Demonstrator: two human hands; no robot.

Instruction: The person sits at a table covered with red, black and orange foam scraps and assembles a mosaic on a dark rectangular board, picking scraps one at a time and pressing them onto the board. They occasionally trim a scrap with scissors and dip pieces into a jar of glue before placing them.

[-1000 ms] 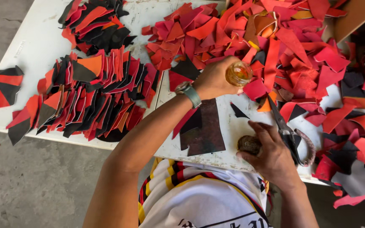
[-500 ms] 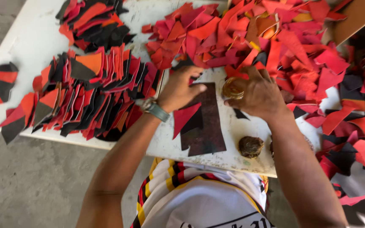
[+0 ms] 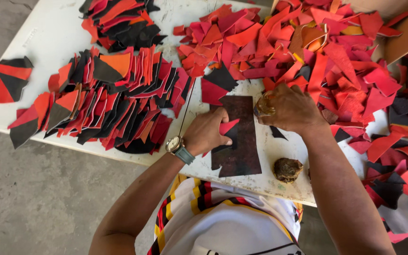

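Left hand (image 3: 207,133): now pinching red triangular leather piece (image 3: 226,126) onto dark board (image 3: 237,137), near tabletop (image 3: 53,42) edge | Right hand (image 3: 291,108): moved in from the near edge, gripping amber glue pot (image 3: 264,107) beside board; gluing stage apparently under way.

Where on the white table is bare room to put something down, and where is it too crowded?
Bare table shows at the far left corner, beside the small red and black pair, and near the front edge around the brown lump. The fanned stack and the red scrap heap are crowded.
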